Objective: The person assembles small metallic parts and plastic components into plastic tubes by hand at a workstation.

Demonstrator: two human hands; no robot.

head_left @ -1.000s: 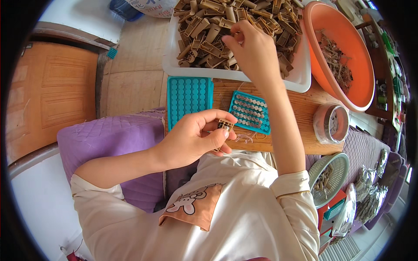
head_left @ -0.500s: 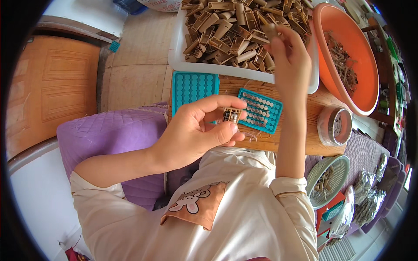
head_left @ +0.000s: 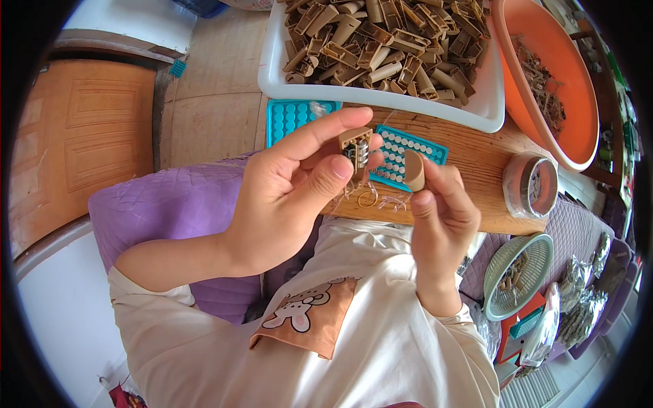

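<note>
Between the thumb and fingers of my left hand [head_left: 286, 180] is a small tan plastic housing [head_left: 358, 151] with silvery round cells or metal parts showing in its open side. My right hand [head_left: 443, 221] pinches a tan rounded plastic cover [head_left: 413, 170] by its edge, a short gap to the right of the housing. Behind the two pieces lies a teal tray [head_left: 435, 151] with rows of small silvery discs. A second teal tray [head_left: 277, 122] with round pockets is partly covered by my left hand. Both hands are above the wooden table [head_left: 476, 180].
A white bin [head_left: 493, 112] heaped with tan plastic covers [head_left: 381, 51] stands at the back. Right of it are an orange basin [head_left: 507, 61] holding brownish pieces and a round clear container [head_left: 520, 194]. A pale green basket [head_left: 544, 262] sits lower right. Thin loops lie on the table.
My right hand has come back from the bin toward me, bringing a tan cover close to the left hand. My left hand has lifted slightly, still holding the housing.
</note>
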